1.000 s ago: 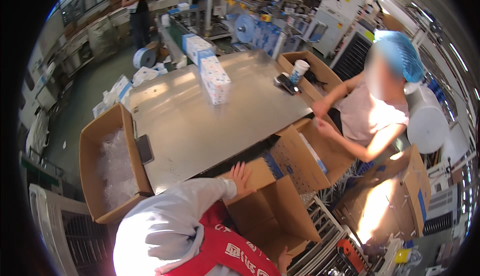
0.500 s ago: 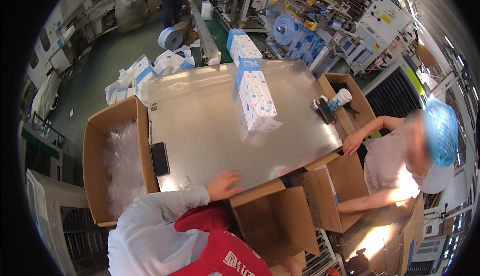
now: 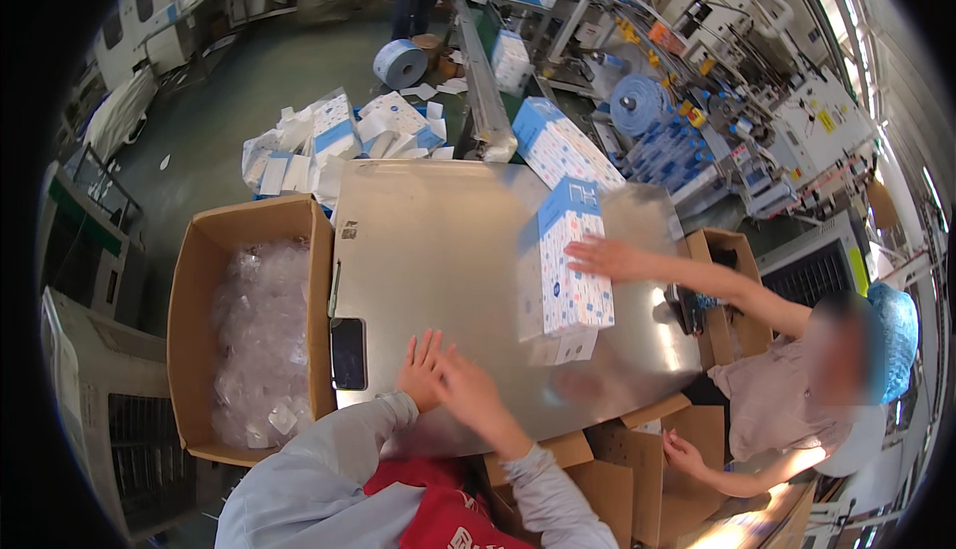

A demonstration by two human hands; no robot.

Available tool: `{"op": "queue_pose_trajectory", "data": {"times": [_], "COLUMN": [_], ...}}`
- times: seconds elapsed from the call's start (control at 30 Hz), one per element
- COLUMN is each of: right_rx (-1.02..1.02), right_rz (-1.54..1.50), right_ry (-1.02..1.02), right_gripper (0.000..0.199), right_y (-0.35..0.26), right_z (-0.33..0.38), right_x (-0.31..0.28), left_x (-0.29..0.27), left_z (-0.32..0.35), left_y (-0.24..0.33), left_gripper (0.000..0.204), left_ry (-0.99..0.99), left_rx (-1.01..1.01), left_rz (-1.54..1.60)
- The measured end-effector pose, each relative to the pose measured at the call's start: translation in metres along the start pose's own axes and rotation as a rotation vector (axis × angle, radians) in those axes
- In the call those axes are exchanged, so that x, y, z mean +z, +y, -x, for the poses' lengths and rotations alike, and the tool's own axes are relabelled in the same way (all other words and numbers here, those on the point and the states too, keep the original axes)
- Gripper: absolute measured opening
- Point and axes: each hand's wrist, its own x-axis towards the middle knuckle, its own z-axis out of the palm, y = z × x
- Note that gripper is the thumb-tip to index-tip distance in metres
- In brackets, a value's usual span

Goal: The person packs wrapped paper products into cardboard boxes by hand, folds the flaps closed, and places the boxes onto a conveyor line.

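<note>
One tall white-and-blue dotted tissue pack [image 3: 566, 270] stands upright on the steel table [image 3: 438, 250].

Right hand [image 3: 473, 395]: motion-blurred, finger positions not readable, and overlapping part of the left hand [image 3: 420, 370]. Co-worker's face: blurred out. Cardboard box [image 3: 254, 225]: clear plastic contents [image 3: 259, 340] too indistinct to be telling pieces apart. Lower cartons [image 3: 637, 469]: interiors lying hidden.

Single view: head-worn fisheye, looking steeply down and forward over the steel table [image 3: 438, 250] from its near edge. Wearer's forearms enter from the lower edge. Table sits close, mid-frame; factory floor and machinery curve off toward the rim (straight edges bow). No second view to overlap.
</note>
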Motion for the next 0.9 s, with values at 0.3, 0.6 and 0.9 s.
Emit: {"op": "queue_pose_trajectory", "data": {"times": [0.3, 0.6, 0.9], "right_rx": [0.180, 0.548, 1.157], "right_rz": [-0.271, -0.907, 0.015], "right_ry": [0.019, 0.492, 1.647], "right_gripper": [0.040, 0.033, 0.025], "right_y": [-0.004, -0.038, -0.113], "right_z": [0.122, 0.237, 0.470], "right_x": [0.039, 0.023, -0.009], "left_x": [-0.006, -0.012, -0.015], "left_z": [0.013, 0.004, 0.002], "left_y": [0.003, 0.001, 0.016], "left_gripper": [0.074, 0.075, 0.075], "left_ry": [0.018, -0.007, -0.098], "left_rx": [-0.033, -0.022, -0.016], "left_rz": [-0.052, -0.003, -0.043]}}
